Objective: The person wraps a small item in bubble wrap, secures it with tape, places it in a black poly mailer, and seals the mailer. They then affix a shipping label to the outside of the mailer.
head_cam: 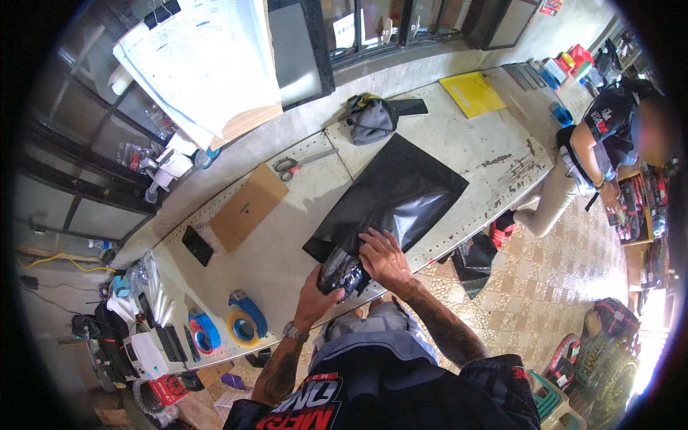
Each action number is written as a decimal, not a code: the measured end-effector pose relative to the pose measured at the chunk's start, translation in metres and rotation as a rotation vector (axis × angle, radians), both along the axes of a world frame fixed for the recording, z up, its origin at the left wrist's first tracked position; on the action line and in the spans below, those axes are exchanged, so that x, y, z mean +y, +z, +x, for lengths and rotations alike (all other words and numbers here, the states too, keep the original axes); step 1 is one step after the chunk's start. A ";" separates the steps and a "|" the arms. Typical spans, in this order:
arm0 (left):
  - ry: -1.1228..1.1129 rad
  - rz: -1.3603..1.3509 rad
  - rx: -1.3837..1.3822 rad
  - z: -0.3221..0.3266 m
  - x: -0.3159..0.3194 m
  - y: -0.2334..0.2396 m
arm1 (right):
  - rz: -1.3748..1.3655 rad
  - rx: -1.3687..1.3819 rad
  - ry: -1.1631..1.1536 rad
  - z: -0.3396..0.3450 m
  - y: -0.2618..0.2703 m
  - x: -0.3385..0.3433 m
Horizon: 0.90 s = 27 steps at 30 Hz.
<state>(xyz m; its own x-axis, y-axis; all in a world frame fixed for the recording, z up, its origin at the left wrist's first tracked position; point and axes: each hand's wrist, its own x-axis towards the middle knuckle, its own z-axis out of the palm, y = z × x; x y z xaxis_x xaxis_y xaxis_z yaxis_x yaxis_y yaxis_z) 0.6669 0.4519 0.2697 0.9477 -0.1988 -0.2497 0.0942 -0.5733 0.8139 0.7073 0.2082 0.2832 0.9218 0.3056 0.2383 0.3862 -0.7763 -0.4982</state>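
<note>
A bundle wrapped in glossy black plastic (342,273) lies near the table's front edge, on the lower end of a wide black plastic sheet (400,185). My left hand (313,301) grips the bundle's left end, with the thumb over its near side. My right hand (382,260) rests over the bundle's right side and the sheet, fingers spread. What the wrapping covers is hidden. Left of the sheet is a flat piece of brown cardboard (249,207). Scissors (288,168) lie behind it, beside a steel ruler (320,157).
A smartphone (197,245), tape dispensers (248,320) and a white device (146,355) occupy the table's left part. A grey pouch (371,119) and a yellow envelope (472,94) lie towards the wall. At right a co-worker (583,140) bends over boxes of packaged goods (634,207).
</note>
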 end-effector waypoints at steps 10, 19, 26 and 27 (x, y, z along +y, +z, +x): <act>0.235 -0.746 0.601 0.019 -0.040 0.001 | -0.035 -0.067 0.057 -0.004 0.037 -0.001; 0.368 -0.765 0.169 0.027 -0.089 -0.038 | -0.082 -0.016 0.113 -0.025 0.050 -0.002; 0.062 -0.261 -0.181 0.051 -0.085 -0.068 | -0.126 0.024 -0.024 -0.047 0.041 -0.013; -0.038 -0.117 -0.256 0.055 -0.081 -0.072 | -0.163 0.084 -0.065 -0.051 0.037 -0.014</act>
